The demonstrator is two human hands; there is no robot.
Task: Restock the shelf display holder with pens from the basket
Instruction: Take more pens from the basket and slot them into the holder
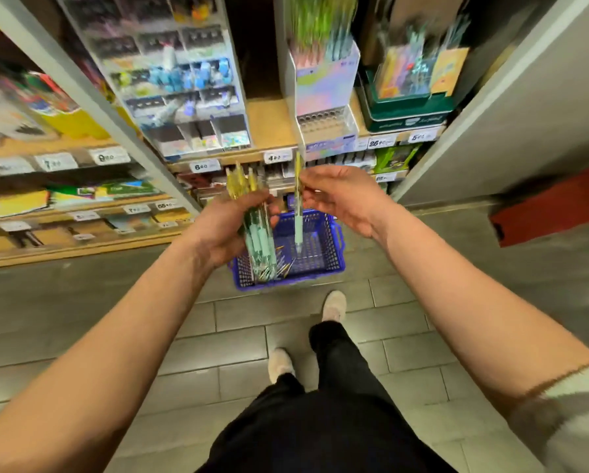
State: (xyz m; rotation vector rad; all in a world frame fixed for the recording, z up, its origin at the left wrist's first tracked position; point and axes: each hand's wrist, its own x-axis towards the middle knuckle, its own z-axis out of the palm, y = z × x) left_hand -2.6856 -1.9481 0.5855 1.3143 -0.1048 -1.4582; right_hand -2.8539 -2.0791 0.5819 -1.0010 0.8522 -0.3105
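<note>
The left hand (223, 228) grips several pens (261, 241); the right hand (346, 196) pinches one pen (298, 221).

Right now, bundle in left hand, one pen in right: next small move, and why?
Probably raise the right hand with its single pen toward the display holder on the shelf above. That pen is already pinched apart from the bundle the left hand holds, roughly upright, and the holder's front holes look unfilled, though blurred.

Left hand (233, 221) grips pen bundle (259, 233); right hand (342, 196) pinches pen (298, 213).
</note>
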